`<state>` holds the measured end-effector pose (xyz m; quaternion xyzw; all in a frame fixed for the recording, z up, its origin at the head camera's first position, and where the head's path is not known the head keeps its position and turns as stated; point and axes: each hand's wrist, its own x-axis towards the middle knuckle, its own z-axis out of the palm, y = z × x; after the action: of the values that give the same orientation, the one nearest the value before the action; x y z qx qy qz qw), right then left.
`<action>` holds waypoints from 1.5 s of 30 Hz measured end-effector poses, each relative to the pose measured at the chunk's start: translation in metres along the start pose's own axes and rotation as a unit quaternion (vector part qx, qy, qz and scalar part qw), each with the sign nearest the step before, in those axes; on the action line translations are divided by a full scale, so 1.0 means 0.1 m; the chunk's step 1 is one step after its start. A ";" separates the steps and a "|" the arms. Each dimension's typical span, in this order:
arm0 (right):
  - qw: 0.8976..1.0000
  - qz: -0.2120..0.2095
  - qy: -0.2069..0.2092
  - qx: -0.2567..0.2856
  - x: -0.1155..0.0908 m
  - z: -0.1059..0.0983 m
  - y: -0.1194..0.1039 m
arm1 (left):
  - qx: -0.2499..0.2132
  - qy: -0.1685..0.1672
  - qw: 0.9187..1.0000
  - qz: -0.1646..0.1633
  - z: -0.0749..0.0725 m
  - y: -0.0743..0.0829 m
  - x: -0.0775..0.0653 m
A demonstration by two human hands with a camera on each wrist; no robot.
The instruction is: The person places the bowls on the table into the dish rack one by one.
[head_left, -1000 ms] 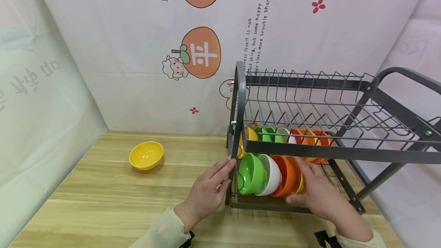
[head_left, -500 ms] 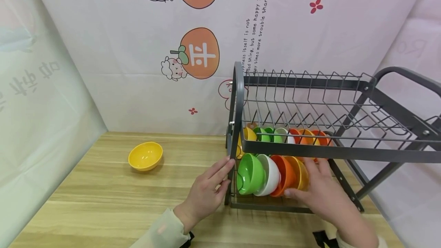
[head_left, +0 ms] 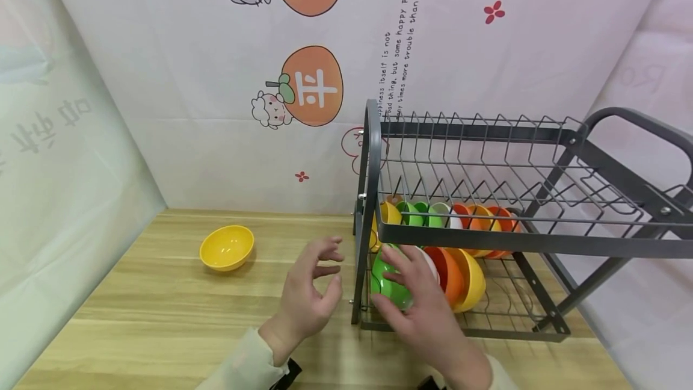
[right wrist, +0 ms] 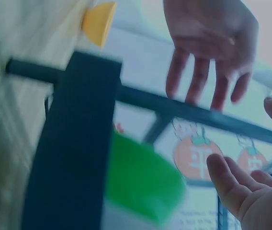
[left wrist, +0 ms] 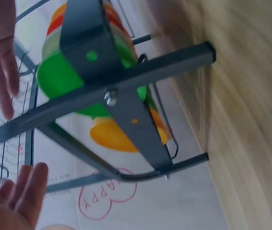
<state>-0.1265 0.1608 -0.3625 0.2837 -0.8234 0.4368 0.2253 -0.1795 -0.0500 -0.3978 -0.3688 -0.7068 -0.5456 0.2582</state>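
Observation:
My left hand hovers left of the dish rack's front post, fingers loosely bent and holding nothing. In front of the lower tier is my right hand, fingers spread, partly hiding a green bowl and a white bowl; nothing is in its grasp. To its right an orange bowl and a yellow bowl stand on edge in the same row. The right wrist view shows the green bowl behind the rack frame, with both hands apart from it.
The dark two-tier dish rack stands on the wooden table. Several coloured bowls, including an orange one, fill its lower back row. A single yellow bowl sits upright on the table at the left. A printed cloth hangs behind.
My right hand has left the yellow bowl at the row's right end and moved left in front of the green and white bowls. My left hand has come off the rack post, slightly leftward.

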 end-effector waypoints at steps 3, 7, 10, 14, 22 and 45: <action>1.000 -0.010 0.009 0.017 0.07 0.15 0.02 | 0.019 0.006 0.995 -0.095 -0.08 0.01 0.02; 0.999 -0.015 0.026 0.036 0.13 0.26 0.04 | 0.044 -0.023 0.975 -0.216 -0.17 0.04 0.03; 0.998 -0.016 0.033 0.041 0.15 0.29 0.06 | 0.056 -0.052 0.960 -0.270 -0.22 0.05 0.03; 0.998 -0.040 0.040 0.018 0.18 0.32 0.09 | 0.068 -0.077 0.948 -0.303 -0.24 0.05 0.02; 0.994 -0.075 0.061 -0.047 0.23 0.36 0.11 | 0.113 -0.088 0.934 -0.327 -0.32 0.02 0.01; 0.993 -0.080 0.069 -0.048 0.23 0.37 0.12 | -0.055 -0.082 0.840 -0.533 -2.32 -0.79 -0.13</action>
<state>-0.1562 0.1285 -0.3743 0.3070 -0.8004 0.3961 0.3290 -0.2434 -0.2864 -0.3907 0.0079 -0.7817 -0.6047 -0.1528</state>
